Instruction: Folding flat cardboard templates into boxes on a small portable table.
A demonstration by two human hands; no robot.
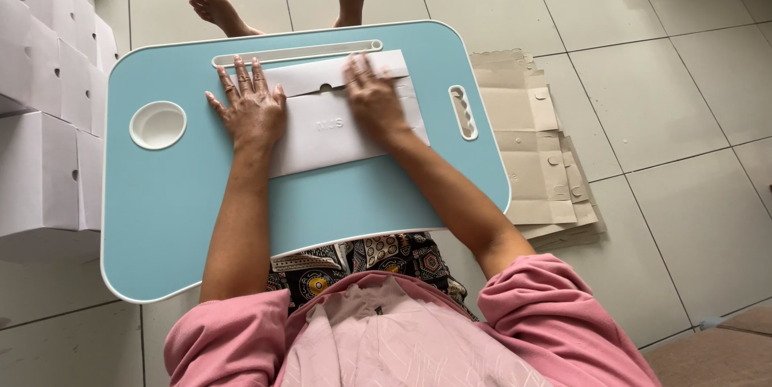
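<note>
Both hands flat on the card (334,133), white folded sheet lying mid-worktop (201,218), toward its far edge. Left hand (251,107) spread wide, palm pinning the card's left end. Right hand (371,97) fingers together, pressing down over the fold at the card's right-centre; nothing gripped in either.

My read on doing it well: keep left as anchor, run right along the crease with even pressure, edges kept aligned so the flap doesn't skew.

Room: near side of the card is bare blue worktop, plenty to slide back. Left of the card, a round cup recess (158,125). Right of it, a handle slot (463,112) close to the card's corner. Beyond it, a long groove (297,53) touching or just under the flap edge, so little room there.

Off-worktop: flat blanks (539,154) on the floor right, white boxes (48,113) stacked left.
</note>
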